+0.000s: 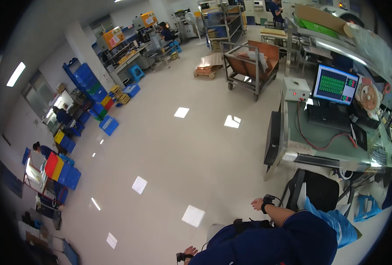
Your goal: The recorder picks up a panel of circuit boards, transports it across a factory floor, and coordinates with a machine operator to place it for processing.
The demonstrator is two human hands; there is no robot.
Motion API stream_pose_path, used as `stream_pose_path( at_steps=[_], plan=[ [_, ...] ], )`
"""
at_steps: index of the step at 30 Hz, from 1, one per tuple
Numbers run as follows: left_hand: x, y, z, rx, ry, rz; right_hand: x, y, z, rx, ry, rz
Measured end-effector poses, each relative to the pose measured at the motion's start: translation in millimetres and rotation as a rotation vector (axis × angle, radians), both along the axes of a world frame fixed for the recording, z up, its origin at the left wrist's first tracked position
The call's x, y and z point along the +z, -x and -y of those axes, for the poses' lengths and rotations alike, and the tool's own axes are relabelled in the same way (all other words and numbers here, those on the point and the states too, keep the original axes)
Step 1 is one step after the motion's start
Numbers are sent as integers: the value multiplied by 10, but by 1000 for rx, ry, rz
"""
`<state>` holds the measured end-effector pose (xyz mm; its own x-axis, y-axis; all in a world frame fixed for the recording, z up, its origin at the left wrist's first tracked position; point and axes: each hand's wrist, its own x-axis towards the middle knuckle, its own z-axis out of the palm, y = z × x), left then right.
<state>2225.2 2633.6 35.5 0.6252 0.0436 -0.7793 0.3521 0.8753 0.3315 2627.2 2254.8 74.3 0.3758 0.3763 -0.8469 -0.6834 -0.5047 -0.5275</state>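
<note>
Neither hand holds anything that I can see. The person's right hand (258, 203) hangs in the air with a black band on its wrist, and its fingers look loosely curled. It is near a black chair (318, 190), just to the chair's left. The left hand (189, 251) is lower down, well apart from the chair, and it wears a black band too (it is so small here that I cannot tell if its fingers are spread or curled). Both arms wear dark blue sleeves.

Right behind the chair stands a green workbench (326, 145). On the bench sit a lit computer screen (335, 84), a black keyboard (328, 115) and a red wire (319, 143). Far from the chair, across the shiny pale floor (169, 145), are stacks of blue bins (87, 79) and a metal cart (249, 66).
</note>
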Motion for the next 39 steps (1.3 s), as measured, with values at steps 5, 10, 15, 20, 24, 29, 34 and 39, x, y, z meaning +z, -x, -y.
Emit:
stream_pose_path(
  at_steps=[5, 10, 15, 20, 24, 29, 34, 39],
  plan=[
    [-38, -1269, -718, 6, -401, -467, 217, -992, -263, -117, -43, 149],
    [-192, -2493, -1736, 46, -157, -175, -135, -1741, -404, -278, -118, -267],
    [779, -4833, -2244, -226, -537, -377, 551, -2101, -882, -335, 233, -30],
    [1282, -6604, -2440, -389, -696, -185, 1081, -2838, -1476, -317, 231, 196],
    [1284, -7582, -2232, -440, -742, -185, 911, -3424, -1439, -131, 330, 157],
    [1334, -8271, -1841, -566, -606, -257, 405, -4318, -984, 50, 361, 241],
    [1134, -8569, -2139, -598, -409, -313, -476, -5488, -322, -840, -406, -192],
    [1013, -9133, -2439, -377, -402, -380, 1131, -6879, -1473, -534, 325, 138]
  ],
)
